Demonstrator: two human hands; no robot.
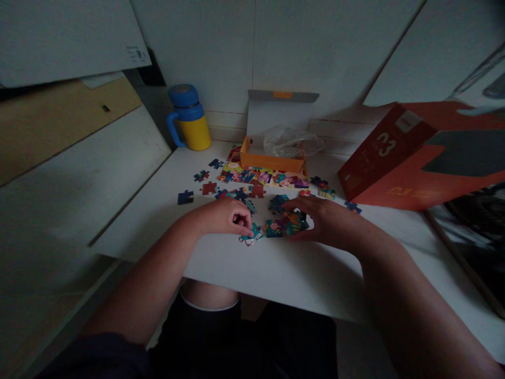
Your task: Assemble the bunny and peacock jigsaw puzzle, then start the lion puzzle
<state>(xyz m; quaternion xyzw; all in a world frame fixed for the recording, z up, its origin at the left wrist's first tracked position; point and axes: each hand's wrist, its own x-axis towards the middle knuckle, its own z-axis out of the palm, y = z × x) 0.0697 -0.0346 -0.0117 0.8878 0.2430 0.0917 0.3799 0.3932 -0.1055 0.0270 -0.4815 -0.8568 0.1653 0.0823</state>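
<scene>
My left hand (231, 217) is closed, thumb and fingertips pinched on a teal and white puzzle piece (249, 241) near the front of the white table. My right hand (325, 220) curves around the right side of several joined puzzle pieces (295, 223), fingers on the far edge and thumb on the near edge. Another dark teal puzzle piece (273, 228) lies between the two hands. Just beyond my left hand lie loose pieces, among them a red puzzle piece (258, 190). Part of the joined pieces is hidden under my right fingers.
An open orange box (272, 161) with a clear plastic bag (290, 141) stands on a colourful picture sheet (233, 169). A blue and yellow mug (196, 131) is at the back left. A large red-orange box (381, 155) stands right. More pieces lie left, including a dark blue piece (185, 197).
</scene>
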